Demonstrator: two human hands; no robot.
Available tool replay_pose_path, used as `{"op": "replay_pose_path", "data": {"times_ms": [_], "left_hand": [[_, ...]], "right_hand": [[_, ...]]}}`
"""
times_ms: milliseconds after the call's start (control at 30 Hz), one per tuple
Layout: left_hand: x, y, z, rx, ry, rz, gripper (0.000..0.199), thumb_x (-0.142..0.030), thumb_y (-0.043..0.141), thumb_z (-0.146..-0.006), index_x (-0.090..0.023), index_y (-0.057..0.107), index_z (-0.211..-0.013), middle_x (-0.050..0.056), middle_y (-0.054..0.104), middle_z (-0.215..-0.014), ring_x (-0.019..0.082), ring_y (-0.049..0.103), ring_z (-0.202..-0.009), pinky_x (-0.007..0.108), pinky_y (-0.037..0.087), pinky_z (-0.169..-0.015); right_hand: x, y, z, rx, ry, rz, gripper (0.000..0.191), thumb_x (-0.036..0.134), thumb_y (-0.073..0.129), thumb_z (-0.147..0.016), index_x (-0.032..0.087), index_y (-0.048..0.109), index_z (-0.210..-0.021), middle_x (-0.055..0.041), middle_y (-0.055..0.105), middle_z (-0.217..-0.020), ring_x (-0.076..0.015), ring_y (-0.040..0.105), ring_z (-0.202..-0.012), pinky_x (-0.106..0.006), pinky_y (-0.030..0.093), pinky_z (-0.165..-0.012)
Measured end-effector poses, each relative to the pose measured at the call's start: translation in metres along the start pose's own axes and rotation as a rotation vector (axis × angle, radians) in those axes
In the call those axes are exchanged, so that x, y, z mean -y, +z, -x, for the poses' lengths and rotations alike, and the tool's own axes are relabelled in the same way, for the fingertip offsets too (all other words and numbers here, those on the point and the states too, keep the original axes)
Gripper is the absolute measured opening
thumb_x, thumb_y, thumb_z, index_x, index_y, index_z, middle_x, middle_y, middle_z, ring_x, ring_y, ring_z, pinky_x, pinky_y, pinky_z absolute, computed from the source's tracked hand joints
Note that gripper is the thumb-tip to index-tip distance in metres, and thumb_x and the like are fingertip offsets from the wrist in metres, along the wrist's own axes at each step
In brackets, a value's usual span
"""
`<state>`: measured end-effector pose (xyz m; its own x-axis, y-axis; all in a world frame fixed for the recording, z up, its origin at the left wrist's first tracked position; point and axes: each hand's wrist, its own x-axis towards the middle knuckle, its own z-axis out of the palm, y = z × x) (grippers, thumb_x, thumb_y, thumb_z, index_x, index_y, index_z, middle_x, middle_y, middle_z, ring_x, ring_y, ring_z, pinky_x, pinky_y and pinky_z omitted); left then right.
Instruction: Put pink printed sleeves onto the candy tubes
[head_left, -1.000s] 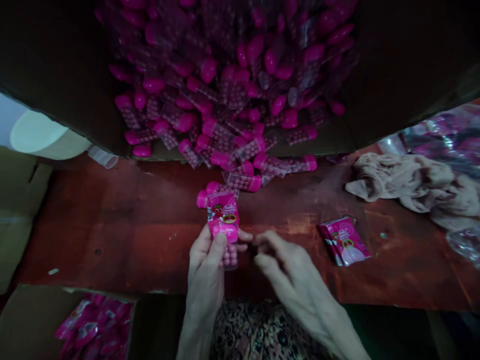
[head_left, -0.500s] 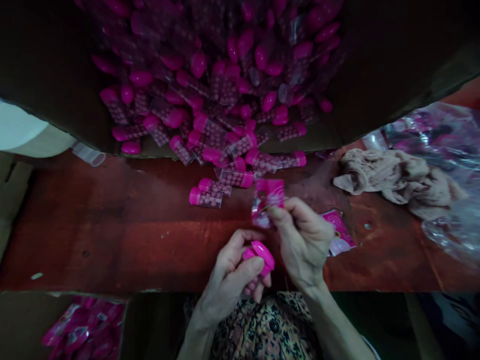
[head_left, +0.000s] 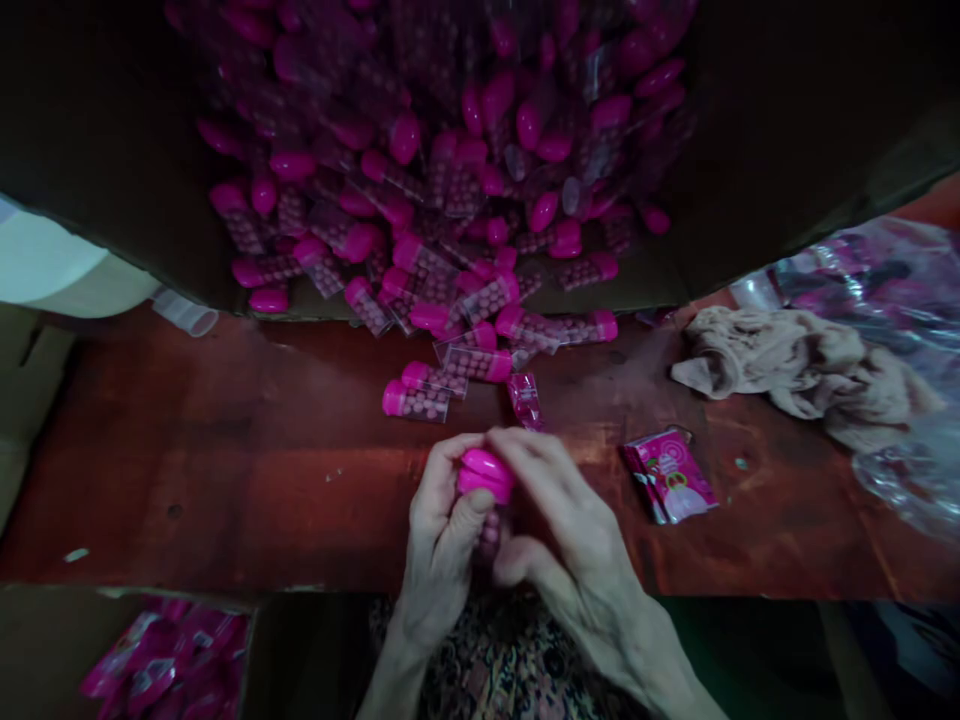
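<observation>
My left hand (head_left: 439, 545) is closed around a small clear container of pink balls (head_left: 487, 530) with a glossy pink cap (head_left: 484, 475). Its thumb presses against the front just below the cap. My right hand (head_left: 570, 550) is beside the container, fingers stretched out near the cap and thumb apart; whether the fingertips touch it I cannot tell. Just beyond the hands a narrow pink packet (head_left: 526, 400) lies on the table. To the right is a small stack of pink printed packets (head_left: 671, 475).
A large cardboard box (head_left: 780, 160) holds many filled pink-capped containers (head_left: 450, 180), some spilling onto the red table (head_left: 225, 470). A crumpled cloth (head_left: 802, 365) and clear plastic bag (head_left: 907, 460) lie right. A lower-left box holds pink packets (head_left: 172, 660); a clear empty tube (head_left: 186, 312) lies left.
My right hand has let go of the pink packet, which now lies beyond the hands, and has come left and closer to the container. My left hand has shifted slightly up and left with the container.
</observation>
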<state>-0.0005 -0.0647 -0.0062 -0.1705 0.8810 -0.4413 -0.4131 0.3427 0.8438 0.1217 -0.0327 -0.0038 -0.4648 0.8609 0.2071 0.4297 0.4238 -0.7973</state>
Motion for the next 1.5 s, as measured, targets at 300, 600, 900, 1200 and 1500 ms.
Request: {"op": "replay_pose_path", "data": {"times_ms": [300,600,900,1200,1500], "left_hand": [[-0.006,-0.01,0.01,0.04,-0.179,0.165,0.079,-0.082,0.041,-0.059,-0.021,0.059,-0.106,0.001,0.06,-0.054,0.013,0.053,-0.041,0.023,0.042,-0.04],[-0.011,-0.005,0.013,-0.011,-0.2,0.18,0.079,-0.082,0.038,-0.06,-0.02,0.057,-0.105,-0.001,0.059,-0.054,0.01,0.047,-0.037,0.02,0.037,-0.037],[-0.008,-0.001,0.018,0.09,-0.047,-0.125,0.059,-0.039,0.061,-0.078,-0.024,0.037,-0.13,-0.003,0.056,-0.059,0.009,0.049,-0.049,0.019,0.04,-0.049],[-0.009,0.002,0.026,-0.054,-0.077,-0.208,0.017,-0.037,0.057,-0.082,-0.022,0.057,-0.088,-0.003,0.055,-0.064,0.009,0.048,-0.049,0.02,0.036,-0.044],[0.005,0.009,0.018,-0.111,-0.107,-0.043,0.016,-0.035,0.058,-0.081,-0.022,0.053,-0.089,-0.007,0.047,-0.055,0.006,0.042,-0.042,0.018,0.034,-0.042]], "right_hand": [[0.015,0.003,0.008,0.083,-0.107,-0.01,0.062,0.029,0.067,-0.076,0.009,0.039,-0.128,-0.0174,0.056,-0.116,-0.0283,0.052,-0.111,-0.042,0.05,-0.092],[0.015,0.008,0.016,0.035,-0.14,-0.087,0.062,0.019,0.066,-0.078,0.017,0.033,-0.131,-0.0145,0.058,-0.114,-0.0285,0.055,-0.109,-0.044,0.05,-0.091],[0.008,-0.003,0.008,0.126,0.012,-0.015,0.071,0.02,0.062,-0.068,0.013,0.032,-0.131,-0.0154,0.056,-0.119,-0.029,0.053,-0.113,-0.043,0.05,-0.09],[0.002,0.0,0.013,0.085,-0.332,0.322,0.042,0.033,0.052,-0.074,0.007,0.048,-0.108,-0.0152,0.063,-0.085,-0.0314,0.06,-0.082,-0.047,0.052,-0.076],[-0.008,0.006,0.017,0.194,-0.089,0.03,0.039,0.028,0.061,-0.07,0.013,0.05,-0.104,-0.0093,0.059,-0.088,-0.0253,0.058,-0.084,-0.041,0.054,-0.072]]}}
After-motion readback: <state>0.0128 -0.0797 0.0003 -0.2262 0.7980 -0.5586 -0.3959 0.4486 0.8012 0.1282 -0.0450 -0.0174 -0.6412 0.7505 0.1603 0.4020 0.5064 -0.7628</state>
